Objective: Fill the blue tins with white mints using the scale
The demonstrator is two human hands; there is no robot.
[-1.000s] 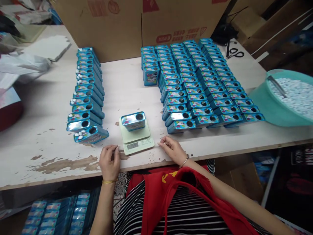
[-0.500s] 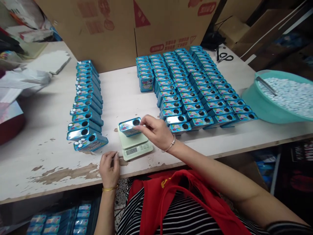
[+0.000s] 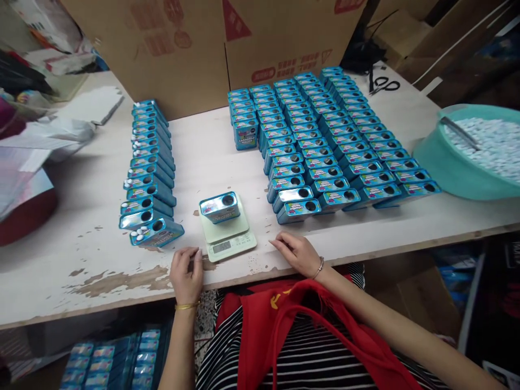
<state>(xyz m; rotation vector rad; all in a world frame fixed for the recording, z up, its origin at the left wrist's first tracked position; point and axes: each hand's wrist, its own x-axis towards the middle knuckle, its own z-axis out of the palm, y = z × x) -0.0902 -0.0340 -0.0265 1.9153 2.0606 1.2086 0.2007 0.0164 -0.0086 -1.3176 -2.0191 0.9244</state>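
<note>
A green kitchen scale (image 3: 227,233) lies on the table, and a blue candy tin (image 3: 221,210) with a round dark opening stands upright on its platform. My left hand (image 3: 187,273) rests near the table edge, left of the scale, thumb and fingertips drawn together. To the right of the scale my right hand (image 3: 298,253) lies low, fingers pinched and touching no tin. Whether either hand holds a small thing is hidden. Left of the scale runs a row of blue tins (image 3: 150,189), several with white candies (image 3: 140,234) on top.
Several rows of tins (image 3: 325,157) stand at the right. Beyond them sits a teal basin (image 3: 434,168) of pale candies with a metal scoop (image 3: 461,134). Scissors (image 3: 384,85) lie behind. A cardboard box (image 3: 195,59) forms the back. More tins (image 3: 99,365) are below the table.
My right hand has left the tin's opening and moved down and right to the table near its front edge. The tin remains on the scale. My left hand stays nearly in place.
</note>
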